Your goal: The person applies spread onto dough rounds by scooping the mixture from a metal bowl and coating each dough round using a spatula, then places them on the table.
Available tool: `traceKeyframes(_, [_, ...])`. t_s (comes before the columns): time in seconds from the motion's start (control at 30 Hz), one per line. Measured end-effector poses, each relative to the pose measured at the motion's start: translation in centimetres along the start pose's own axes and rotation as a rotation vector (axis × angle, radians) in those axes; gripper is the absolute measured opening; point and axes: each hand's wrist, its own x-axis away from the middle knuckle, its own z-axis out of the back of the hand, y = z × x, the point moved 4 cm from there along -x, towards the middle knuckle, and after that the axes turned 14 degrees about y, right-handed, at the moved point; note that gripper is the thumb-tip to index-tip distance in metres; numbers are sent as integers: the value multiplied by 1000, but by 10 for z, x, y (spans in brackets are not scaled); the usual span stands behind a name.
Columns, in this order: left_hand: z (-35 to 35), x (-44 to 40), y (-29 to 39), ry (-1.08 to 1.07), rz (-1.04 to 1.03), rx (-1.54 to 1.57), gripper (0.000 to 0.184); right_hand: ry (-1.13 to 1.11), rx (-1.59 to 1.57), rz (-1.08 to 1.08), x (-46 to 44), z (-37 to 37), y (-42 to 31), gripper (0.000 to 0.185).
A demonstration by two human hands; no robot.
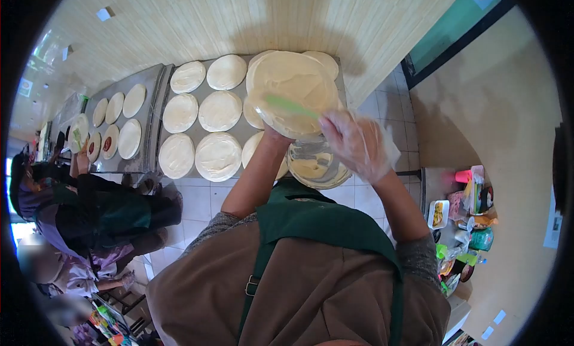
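My left hand (pixel 277 134) supports a large round flatbread (pixel 293 77) from below, its fingers hidden underneath. A pale, creamy layer covers the flatbread's top. My right hand (pixel 359 144), in a clear plastic glove, is closed on a green spatula (pixel 290 105), blurred by motion, whose blade lies over the flatbread's lower part. Just below the held flatbread, a round container (pixel 320 165) with pale cream smeared inside is partly covered by it and by my right hand. Several coated flatbreads (pixel 220 111) lie in rows on the metal table (pixel 201 83) to the left.
A second table (pixel 149 113) at the left bears more rounds, two with red sauce. Beside it a co-worker (pixel 101 202) in dark clothes holds another round; other people stand farther back. At right, a side table holds a white tray (pixel 439 214) and assorted packages (pixel 472 226).
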Motion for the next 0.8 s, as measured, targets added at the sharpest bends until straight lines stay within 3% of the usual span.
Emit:
traceKeyframes(0.07, [-13,10,10,54,-63,-118,73,-50,78,21,19,21,-3,16])
traceKeyframes(0.17, [-8,14,22,-107,106,254,74,-148,140,-21,29,52,18,15])
traceKeyframes(0.23, [-1,13,22,-97,121,269,72,-167,198,-85,27,62,25,15])
traceKeyframes(0.27, [0,13,20,-93,141,271,71,-12,135,32,18,56,21,16])
traceKeyframes(0.4, [-8,9,6,-81,143,212,68,34,10,41,-4,24,3,18])
traceKeyframes(0.47, [-8,7,12,-93,153,223,66,-71,90,35,3,31,6,18])
traceKeyframes(0.53, [-14,13,24,-49,-46,-86,66,-104,154,32,19,46,19,18])
traceKeyframes(0.6, [-13,16,31,-31,-39,-41,66,-75,210,29,28,60,40,16])
traceKeyframes(0.67, [-10,13,34,-65,199,342,66,-20,228,0,22,61,41,13])
traceKeyframes(0.8, [-8,13,21,13,67,86,65,-56,189,78,2,45,12,13])
